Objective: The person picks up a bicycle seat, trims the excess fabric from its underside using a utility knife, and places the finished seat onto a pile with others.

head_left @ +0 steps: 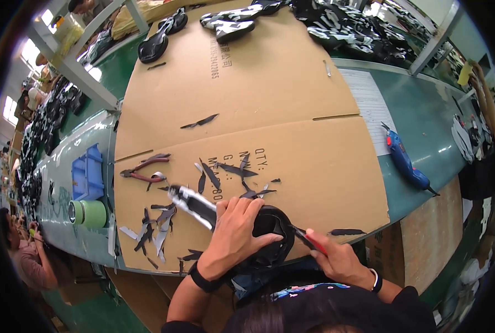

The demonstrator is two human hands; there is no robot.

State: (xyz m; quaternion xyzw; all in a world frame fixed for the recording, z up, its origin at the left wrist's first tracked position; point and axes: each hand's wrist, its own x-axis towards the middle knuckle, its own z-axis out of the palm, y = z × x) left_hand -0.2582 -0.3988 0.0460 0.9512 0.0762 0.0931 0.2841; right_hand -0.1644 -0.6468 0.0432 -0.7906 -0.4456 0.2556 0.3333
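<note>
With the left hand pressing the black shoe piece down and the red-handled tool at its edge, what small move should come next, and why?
Probably a short further cut along the rim: the left hand pins the black shoe piece on the cardboard sheet, the right hand has the red-handled tool at its right edge, and black offcuts already lie beside it.

The left hand (233,230) presses a black shoe (269,236) on the cardboard sheet (292,105); the right hand (339,258) holds a red-handled tool (309,240) against it.

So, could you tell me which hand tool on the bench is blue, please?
The glue gun lying on the green bench at the right; the pliers on the cardboard have red handles.
</note>
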